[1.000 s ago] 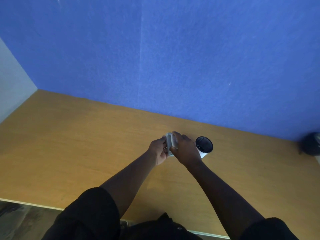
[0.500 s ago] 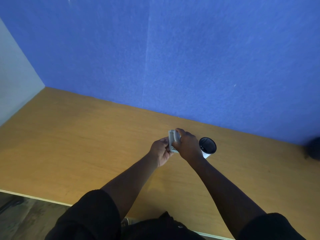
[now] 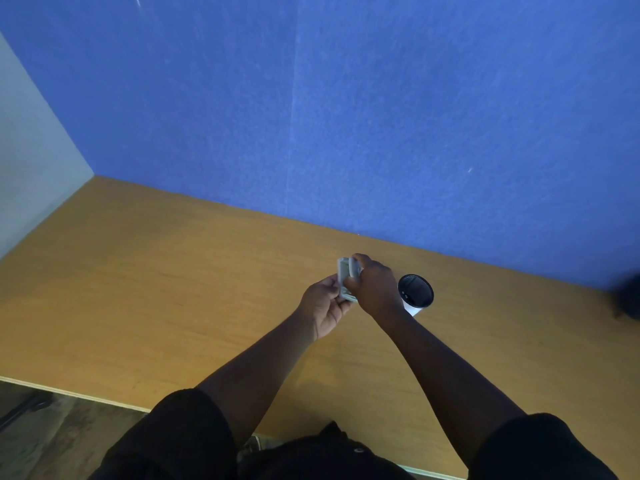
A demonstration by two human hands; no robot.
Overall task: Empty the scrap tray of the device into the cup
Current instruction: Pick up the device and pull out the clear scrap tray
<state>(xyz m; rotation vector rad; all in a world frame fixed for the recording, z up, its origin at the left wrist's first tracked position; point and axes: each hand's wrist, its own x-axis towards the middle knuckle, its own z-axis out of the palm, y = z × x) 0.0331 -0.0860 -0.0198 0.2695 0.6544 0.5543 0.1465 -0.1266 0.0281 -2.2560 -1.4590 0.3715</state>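
Both bare forearms reached forward and met. The left hand point(image 3: 323, 304) was curled with its palm up; the right hand point(image 3: 375, 287) closed over from above.

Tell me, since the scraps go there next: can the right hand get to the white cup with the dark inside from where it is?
Probably yes. The right hand is beside the white cup, with nothing between them, though its fingers are busy on the small grey device.
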